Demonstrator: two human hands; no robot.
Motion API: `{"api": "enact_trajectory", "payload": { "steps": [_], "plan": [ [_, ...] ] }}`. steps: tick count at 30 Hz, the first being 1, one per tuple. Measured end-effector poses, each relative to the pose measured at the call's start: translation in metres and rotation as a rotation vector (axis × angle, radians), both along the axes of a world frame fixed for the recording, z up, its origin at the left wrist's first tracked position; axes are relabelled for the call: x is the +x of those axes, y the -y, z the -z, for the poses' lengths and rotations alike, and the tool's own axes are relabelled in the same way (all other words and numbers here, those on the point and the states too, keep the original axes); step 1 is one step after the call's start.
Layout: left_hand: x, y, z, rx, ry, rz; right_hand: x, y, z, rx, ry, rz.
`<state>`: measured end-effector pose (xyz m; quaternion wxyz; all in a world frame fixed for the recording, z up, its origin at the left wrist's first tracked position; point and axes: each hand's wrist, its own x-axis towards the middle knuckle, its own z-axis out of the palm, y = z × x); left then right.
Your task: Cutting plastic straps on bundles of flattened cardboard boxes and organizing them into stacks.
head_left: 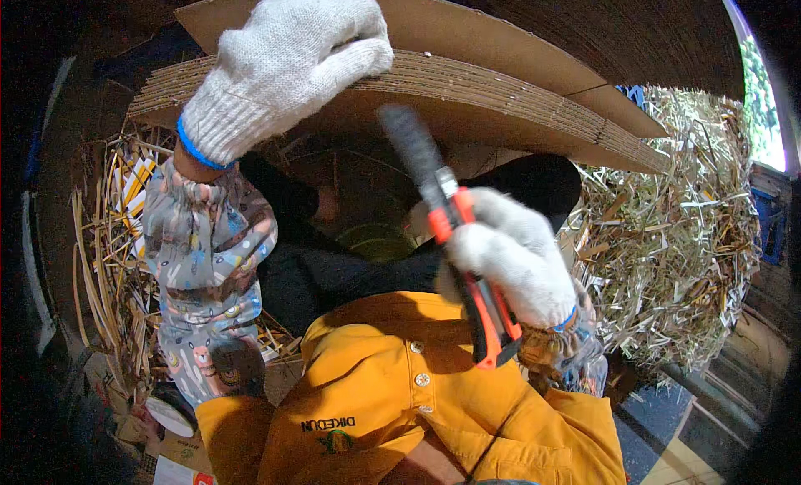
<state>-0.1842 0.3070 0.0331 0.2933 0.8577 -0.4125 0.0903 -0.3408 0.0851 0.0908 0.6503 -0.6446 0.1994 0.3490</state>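
Observation:
A white knit glove with a blue cuff edge covers my left hand. Its fingers curl over the stack of brown cardboard sheets, which stands on edge across my lap with its layered edges up. Part of the grip is hidden at the top of the view. Gloved too, my right hand is closed around a cutting tool with a red-and-black handle. The tool's dark grey blade is smeared by motion and points up and left, just in front of the cardboard and apparently apart from it.
Shredded straw-like strips are heaped on the right, and more dry strips lie at the left. A greenish round thing sits in shadow between my legs. Another large brown layered mass rises at the upper right.

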Motion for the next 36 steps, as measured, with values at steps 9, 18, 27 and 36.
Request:
{"api": "enact_trajectory", "payload": {
  "steps": [9,18,27,36],
  "plan": [
    [-0.003,0.003,-0.007,0.098,0.056,-0.020,0.006,0.039,0.031,-0.284,0.353,0.401],
    [-0.004,0.000,-0.002,0.018,0.015,-0.027,-0.025,0.016,0.021,-0.033,0.098,0.145],
    [-0.012,0.004,0.010,-0.119,-0.013,-0.161,-0.008,0.012,0.015,0.000,0.035,0.099],
    [-0.005,0.007,0.019,0.025,0.052,-0.140,0.012,0.031,0.030,-0.265,0.627,0.427]
  ]
}}
